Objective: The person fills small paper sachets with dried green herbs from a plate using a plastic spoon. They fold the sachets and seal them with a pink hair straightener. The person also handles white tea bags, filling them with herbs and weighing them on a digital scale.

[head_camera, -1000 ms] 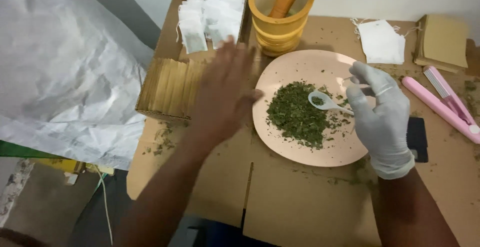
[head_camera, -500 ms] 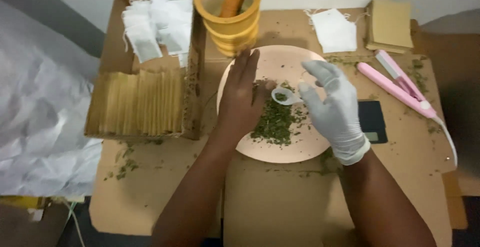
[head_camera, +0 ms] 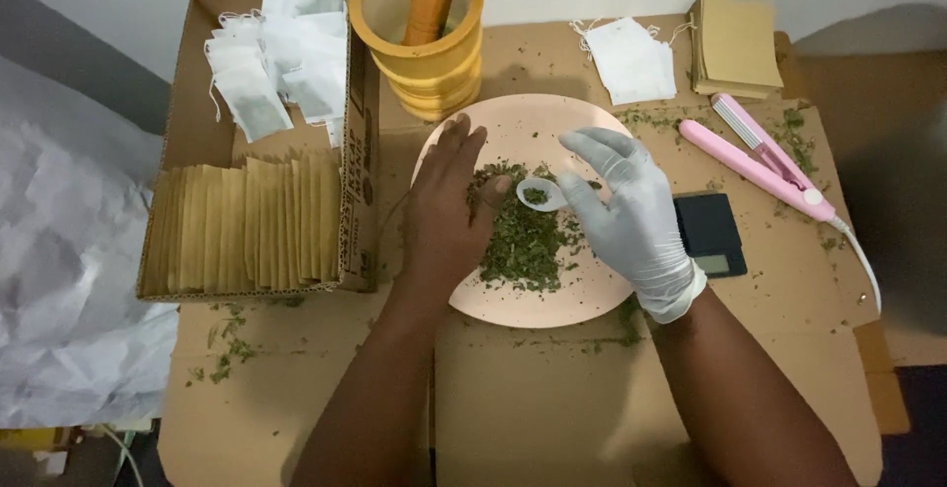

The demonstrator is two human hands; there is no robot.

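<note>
Scooping dried green herb (head_camera: 523,240) on the pink plate (head_camera: 513,132) at frame centre: gloved right hand (head_camera: 631,216) pinches small white spoon (head_camera: 541,194), bare left hand (head_camera: 444,211) lies flat, fingers open, beside the pile; judgement: level the spoonful, avoid spilling.

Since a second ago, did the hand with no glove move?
Yes. The bare left hand slid from the plate's left rim, over the cardboard, toward the middle; its thumb now touches the green herb pile beside the small white scoop.

We get single head view, looking steeply down, close over cardboard-covered table (head_camera: 552,408) (wall edge along top); no second view.
</note>
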